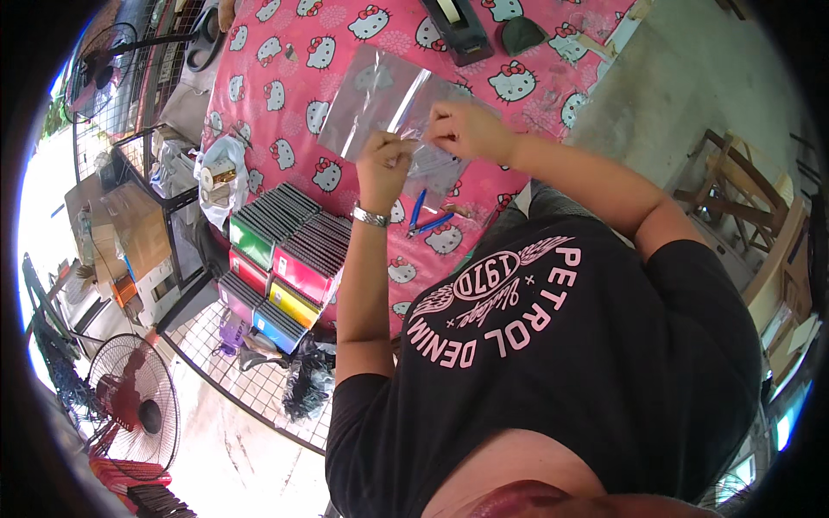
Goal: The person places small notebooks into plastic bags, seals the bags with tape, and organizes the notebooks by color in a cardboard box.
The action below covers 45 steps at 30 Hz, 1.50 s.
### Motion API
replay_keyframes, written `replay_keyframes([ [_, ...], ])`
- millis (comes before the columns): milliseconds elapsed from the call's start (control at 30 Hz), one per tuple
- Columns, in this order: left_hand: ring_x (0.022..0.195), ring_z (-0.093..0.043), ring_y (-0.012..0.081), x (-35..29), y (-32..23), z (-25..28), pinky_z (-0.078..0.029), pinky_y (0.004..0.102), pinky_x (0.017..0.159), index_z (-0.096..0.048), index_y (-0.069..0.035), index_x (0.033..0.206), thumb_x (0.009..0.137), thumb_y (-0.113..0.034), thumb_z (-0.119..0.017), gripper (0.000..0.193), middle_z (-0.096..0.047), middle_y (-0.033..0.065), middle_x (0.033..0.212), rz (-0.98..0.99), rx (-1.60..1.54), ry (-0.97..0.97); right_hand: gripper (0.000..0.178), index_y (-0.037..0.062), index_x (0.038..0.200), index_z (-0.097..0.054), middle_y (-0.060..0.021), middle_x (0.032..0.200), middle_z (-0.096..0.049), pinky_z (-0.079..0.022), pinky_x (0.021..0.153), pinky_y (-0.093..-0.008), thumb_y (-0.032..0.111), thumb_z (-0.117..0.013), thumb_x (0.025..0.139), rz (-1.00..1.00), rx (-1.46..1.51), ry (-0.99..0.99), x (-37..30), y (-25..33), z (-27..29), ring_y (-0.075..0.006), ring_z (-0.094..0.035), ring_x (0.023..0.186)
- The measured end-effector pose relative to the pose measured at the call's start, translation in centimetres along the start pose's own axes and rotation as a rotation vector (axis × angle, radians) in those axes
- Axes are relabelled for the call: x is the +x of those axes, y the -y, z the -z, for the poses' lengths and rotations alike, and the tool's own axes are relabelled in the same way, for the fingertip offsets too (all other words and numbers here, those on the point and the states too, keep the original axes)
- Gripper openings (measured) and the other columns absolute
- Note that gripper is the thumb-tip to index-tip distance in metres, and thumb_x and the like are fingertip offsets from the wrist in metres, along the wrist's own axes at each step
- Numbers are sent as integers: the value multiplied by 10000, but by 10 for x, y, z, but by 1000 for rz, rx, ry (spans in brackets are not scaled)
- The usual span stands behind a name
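Note:
A clear plastic bag (367, 104) lies spread over the pink cloth, its surface shining with reflections. At its near edge, my left hand (384, 164) is closed in a pinch on the plastic. My right hand (471, 131) pinches it too, a short way to the right, with the fingertips curled together. Between and below my hands hangs a crumpled clear part (432, 168), with small contents I cannot make out. Just nearer to me, blue-handled nippers (423, 216) rest on the cloth with their handles apart.
The pink cartoon-cat tablecloth (324, 173) covers the table. A black tape dispenser (458, 30) and a dark rounded object (522, 36) sit at the far side. Stacked coloured boxes (281, 259) and a white plastic bag (223, 181) stand left. A fan (134, 406) is lower left.

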<state>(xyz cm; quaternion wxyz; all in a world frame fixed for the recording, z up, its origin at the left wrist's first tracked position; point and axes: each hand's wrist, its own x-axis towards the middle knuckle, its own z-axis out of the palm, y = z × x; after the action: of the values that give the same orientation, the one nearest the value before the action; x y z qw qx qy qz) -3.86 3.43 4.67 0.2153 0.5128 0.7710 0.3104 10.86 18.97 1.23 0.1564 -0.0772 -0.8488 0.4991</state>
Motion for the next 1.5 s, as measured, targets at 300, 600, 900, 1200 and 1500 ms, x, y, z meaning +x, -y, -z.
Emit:
replay_keyframes([
  [300,956,-584,253,-22,-25,26,-510,310,745,-617,15,1098,709,79,-607,395,-575,111,1007,-263,-39,187,285,56,970,-617,-73,1038,-577,-467,822,-398,163,-694,717,354,-251,136,-24,28,23,-267,-544,991],
  [600,903,-577,215,-38,-11,-13,-477,312,766,-707,-40,831,645,35,-735,202,-575,93,967,102,-116,-111,183,71,800,-591,-59,960,-513,-372,850,-431,209,-686,726,1,-256,-105,-28,33,-19,-245,-490,979],
  [900,1043,-467,268,-31,-19,-19,-378,446,877,-750,-136,774,608,-232,-757,192,-536,100,1035,396,153,-240,224,104,726,-685,-50,1064,-552,-352,890,-434,308,-643,808,-51,-266,-135,9,16,-6,-236,-474,1049],
  [1200,1091,-464,238,4,-31,0,-257,426,918,-707,-163,792,596,-270,-769,232,-640,-29,1028,379,374,32,248,50,875,-703,-70,701,-654,-438,622,-299,289,-680,811,-637,307,-537,39,-100,67,-128,-570,628],
  [1500,1011,-490,205,-5,-2,0,-345,391,920,-721,-163,935,594,-218,-819,358,-668,-24,945,229,136,-35,110,47,836,-549,-12,706,-517,-370,523,-237,136,-581,891,-645,1266,-328,-24,-108,20,-93,-438,566],
])
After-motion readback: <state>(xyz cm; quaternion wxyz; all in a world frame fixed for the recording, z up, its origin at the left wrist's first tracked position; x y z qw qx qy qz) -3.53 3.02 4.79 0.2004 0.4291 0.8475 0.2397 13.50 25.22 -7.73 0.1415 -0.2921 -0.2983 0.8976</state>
